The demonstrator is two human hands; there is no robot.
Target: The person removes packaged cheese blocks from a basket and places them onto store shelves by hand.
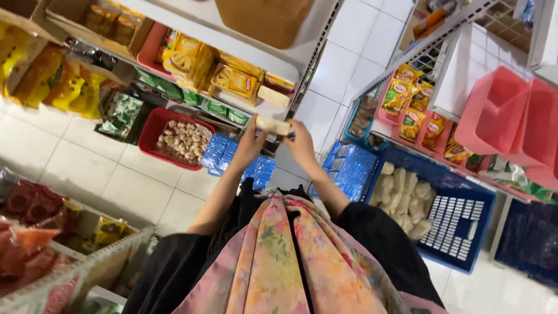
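Observation:
Both my hands are raised in front of me and hold one small pale yellow box point(273, 125) between them. My left hand point(250, 145) grips its left end and my right hand point(301, 142) grips its right end. The box hovers at the front edge of a white shelf point(302, 55). On that shelf lie another pale box point(273, 96) and several yellow biscuit packs point(235, 81). My black sleeves and a pink floral cloth fill the bottom of the view.
A red basket of wrapped snacks point(181, 139) and blue packets point(221, 152) sit low on the left. A blue crate point(459, 215) holds pale bagged goods on the right. Pink bins point(505, 110) and snack sachets point(407, 96) line the right rack. White tiled floor runs between.

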